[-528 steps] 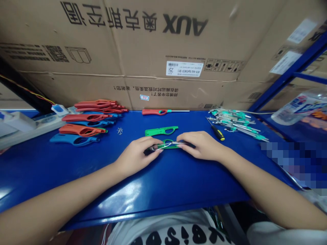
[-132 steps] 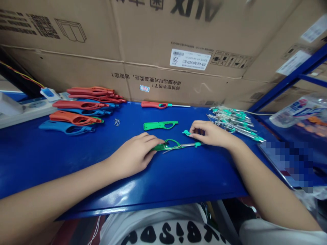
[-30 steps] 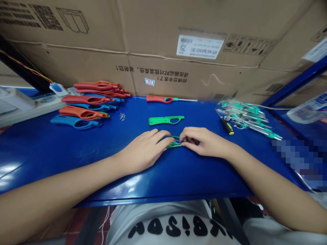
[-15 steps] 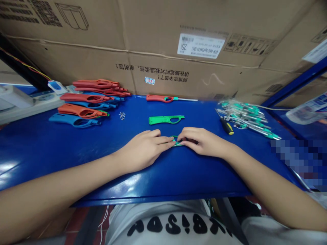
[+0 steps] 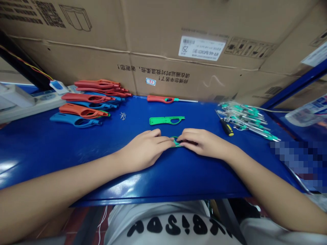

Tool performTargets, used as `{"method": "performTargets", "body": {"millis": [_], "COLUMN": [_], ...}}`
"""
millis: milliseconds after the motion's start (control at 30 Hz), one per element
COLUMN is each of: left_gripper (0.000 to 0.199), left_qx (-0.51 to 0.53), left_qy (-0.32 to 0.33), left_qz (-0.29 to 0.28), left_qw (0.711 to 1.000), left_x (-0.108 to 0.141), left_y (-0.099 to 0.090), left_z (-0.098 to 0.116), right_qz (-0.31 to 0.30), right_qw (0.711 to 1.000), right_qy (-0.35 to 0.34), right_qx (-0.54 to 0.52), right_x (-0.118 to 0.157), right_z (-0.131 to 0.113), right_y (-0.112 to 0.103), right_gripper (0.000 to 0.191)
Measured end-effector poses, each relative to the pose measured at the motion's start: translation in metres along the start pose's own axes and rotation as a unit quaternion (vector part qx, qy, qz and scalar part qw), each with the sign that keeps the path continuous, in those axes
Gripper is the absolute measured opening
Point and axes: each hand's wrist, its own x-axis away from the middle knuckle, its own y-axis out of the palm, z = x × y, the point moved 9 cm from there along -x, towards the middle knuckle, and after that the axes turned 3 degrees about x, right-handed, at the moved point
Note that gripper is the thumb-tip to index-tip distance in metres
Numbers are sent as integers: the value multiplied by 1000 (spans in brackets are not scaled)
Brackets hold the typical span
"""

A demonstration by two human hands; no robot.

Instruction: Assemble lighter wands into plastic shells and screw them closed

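A green lighter shell (image 5: 176, 144) lies low on the blue table between my hands, mostly covered by fingers. My left hand (image 5: 146, 149) presses its fingers together over the left part of it. From the other side, my right hand (image 5: 201, 141) pinches at the shell's loop end with thumb and fingertips; any small part there is hidden. Just beyond my fingers rests another green shell half (image 5: 162, 120), its inner side up. Farther back is a red lighter (image 5: 157, 99) with a teal trigger and a long metal tube.
Red, orange and blue shells (image 5: 84, 109) are stacked at the left, beside a power strip (image 5: 46, 102). Small screws (image 5: 123, 116) lie near them. At the right are a black-and-yellow screwdriver (image 5: 227, 128) and a pile of metal tubes with teal parts (image 5: 251, 115). A cardboard box (image 5: 102, 54) stands behind.
Both hands stay on the green shell, with only a slight shift of the right fingers at its loop end. The view has moved a little; nothing else visibly differs.
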Motion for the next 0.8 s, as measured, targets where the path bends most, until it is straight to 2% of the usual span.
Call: {"method": "performTargets", "body": {"millis": [800], "left_gripper": [37], "left_qx": [0], "left_qy": [12], "left_qz": [14], "left_qw": [1000], "left_x": [2], "left_y": [-2], "left_z": [1], "right_qz": [2], "right_qw": [999], "right_qy": [31], "right_qx": [-41], "right_x": [-2], "right_z": [1], "right_y": [0], "right_gripper": [8]}}
